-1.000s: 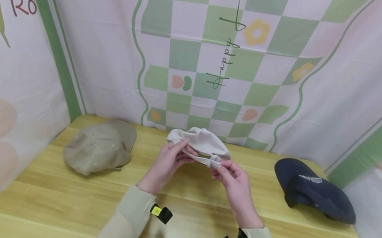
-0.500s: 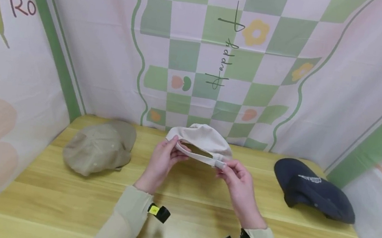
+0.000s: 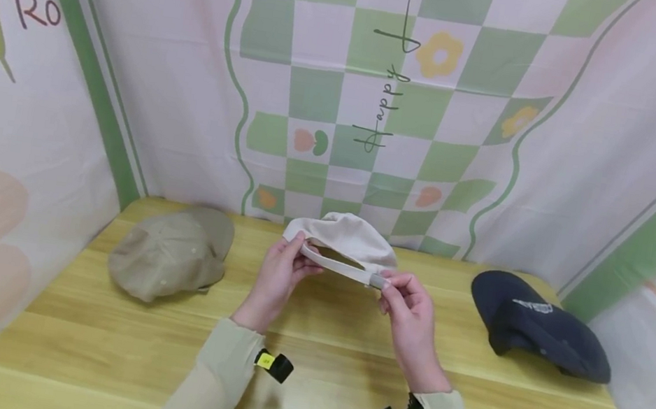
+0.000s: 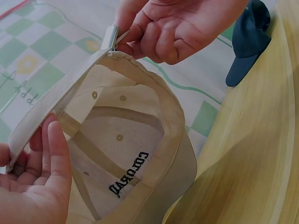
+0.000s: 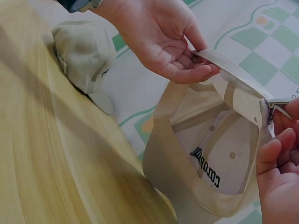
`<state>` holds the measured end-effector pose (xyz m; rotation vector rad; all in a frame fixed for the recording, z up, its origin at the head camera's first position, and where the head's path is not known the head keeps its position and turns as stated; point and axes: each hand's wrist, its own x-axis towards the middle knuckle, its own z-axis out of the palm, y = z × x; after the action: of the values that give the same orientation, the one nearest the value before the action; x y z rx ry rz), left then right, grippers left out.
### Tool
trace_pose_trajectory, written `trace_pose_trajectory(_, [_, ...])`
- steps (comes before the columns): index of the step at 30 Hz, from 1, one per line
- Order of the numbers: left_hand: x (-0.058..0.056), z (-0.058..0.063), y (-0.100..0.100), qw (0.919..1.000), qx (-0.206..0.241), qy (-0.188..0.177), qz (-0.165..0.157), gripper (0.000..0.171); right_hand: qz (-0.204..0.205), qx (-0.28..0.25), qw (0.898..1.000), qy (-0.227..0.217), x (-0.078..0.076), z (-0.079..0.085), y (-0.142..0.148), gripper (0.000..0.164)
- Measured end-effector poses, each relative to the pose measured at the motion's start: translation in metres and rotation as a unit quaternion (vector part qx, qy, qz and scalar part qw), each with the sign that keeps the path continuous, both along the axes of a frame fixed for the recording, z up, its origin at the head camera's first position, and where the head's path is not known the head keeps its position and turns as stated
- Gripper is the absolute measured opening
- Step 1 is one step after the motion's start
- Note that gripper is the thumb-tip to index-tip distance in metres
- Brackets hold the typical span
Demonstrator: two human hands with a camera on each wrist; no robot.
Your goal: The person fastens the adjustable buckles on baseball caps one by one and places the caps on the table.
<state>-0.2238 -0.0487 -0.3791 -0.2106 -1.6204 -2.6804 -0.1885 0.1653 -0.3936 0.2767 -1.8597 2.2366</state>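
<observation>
A light beige baseball cap (image 3: 355, 237) is held up over the middle of the table, its back opening toward me. My left hand (image 3: 275, 281) pinches the left part of its adjuster strap (image 3: 335, 263) between thumb and fingers. At the strap's right end is a metal buckle (image 4: 110, 38), which my right hand (image 3: 411, 312) pinches with thumb and forefinger. The strap bows away from the cap's edge, leaving a gap. Inside the crown, dark stitched lettering (image 4: 130, 173) shows in reverse in the left wrist view. The brim is mostly hidden in the head view.
On the left of the wooden table (image 3: 313, 386) lies a khaki cap (image 3: 164, 254). A navy cap (image 3: 545, 329) with a pale emblem lies on the right. Printed cloth (image 3: 362, 103) stands as a wall behind the table and along both sides.
The left hand has shifted slightly left along the strap, and the right hand slightly right with the buckle. The strap now stretches straighter, with a wider gap under the cap's back.
</observation>
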Motion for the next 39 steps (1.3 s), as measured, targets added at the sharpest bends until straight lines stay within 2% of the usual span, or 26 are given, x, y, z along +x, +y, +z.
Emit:
trace_pose_trajectory(11, [0.0004,0.0010,0.0008,1.0000,0.000,0.002,-0.002,0.030,-0.009,0.027,1.000,-0.002,0.0016,-0.0011,0.0027,0.015])
trace_pose_trajectory(29, [0.0004,-0.0006,0.0005,1.0000,-0.004,0.001,-0.004,0.031,-0.017,0.029,0.999,-0.006,0.0003,-0.0047,-0.0003,0.014])
trace_pose_trajectory(39, [0.0005,-0.0013,0.0013,1.0000,-0.006,0.003,-0.005,0.032,-0.001,0.020,1.000,-0.019,-0.0001,-0.0048,-0.0038,0.018])
